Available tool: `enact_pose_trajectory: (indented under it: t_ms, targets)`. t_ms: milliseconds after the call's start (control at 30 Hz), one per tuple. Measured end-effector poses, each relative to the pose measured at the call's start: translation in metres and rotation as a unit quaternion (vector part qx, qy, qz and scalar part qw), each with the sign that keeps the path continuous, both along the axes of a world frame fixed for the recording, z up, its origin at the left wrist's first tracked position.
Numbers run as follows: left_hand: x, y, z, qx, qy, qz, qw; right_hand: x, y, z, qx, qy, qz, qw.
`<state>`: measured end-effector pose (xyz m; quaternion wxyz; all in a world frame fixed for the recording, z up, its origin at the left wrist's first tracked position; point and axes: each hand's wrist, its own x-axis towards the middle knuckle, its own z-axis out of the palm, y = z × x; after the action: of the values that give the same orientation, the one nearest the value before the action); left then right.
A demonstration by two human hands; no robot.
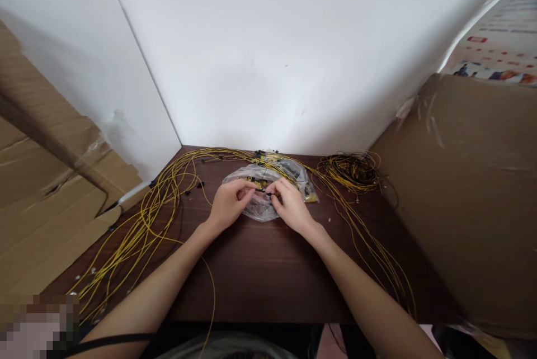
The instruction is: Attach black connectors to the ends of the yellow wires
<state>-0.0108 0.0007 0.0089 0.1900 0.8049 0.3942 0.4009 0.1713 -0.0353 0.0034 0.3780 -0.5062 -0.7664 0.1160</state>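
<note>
My left hand (pixel 230 202) and my right hand (pixel 290 202) meet over a clear plastic bag (pixel 260 213), fingertips a short gap apart. Each pinches one end of a small dark piece (pixel 260 190), too small to name exactly. Inside the open bag lie little yellow and black parts (pixel 257 182). A single yellow wire (pixel 214 286) runs out beneath my left forearm and drops over the table's front edge. Just behind my right hand, more yellow wires cross a second clear bag (pixel 311 194).
Loose yellow wires (pixel 145 219) spread over the left of the brown table (pixel 260 269). A coil of yellow and black wire (pixel 352 171) lies at the back right, with more strands (pixel 377 253) in front. Cardboard (pixel 465 191) flanks the right side; a white wall (pixel 268 68) stands behind.
</note>
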Motion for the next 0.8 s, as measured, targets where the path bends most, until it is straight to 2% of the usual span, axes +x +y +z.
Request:
enact_pose_trajectory:
  t_ms: [167,367,800]
  targets:
    - [0.0,-0.001,0.001,0.0,-0.003,-0.005,1.0,-0.001,-0.001,0.005,0.025,0.027,-0.01,0.999]
    - [0.001,-0.001,0.002,0.003,-0.004,-0.002,1.0,-0.001,-0.003,0.011,0.055,0.065,-0.058,0.995]
    - [0.001,-0.006,0.003,0.04,0.06,-0.005,0.997,-0.007,-0.006,0.013,0.051,0.114,-0.027,0.992]
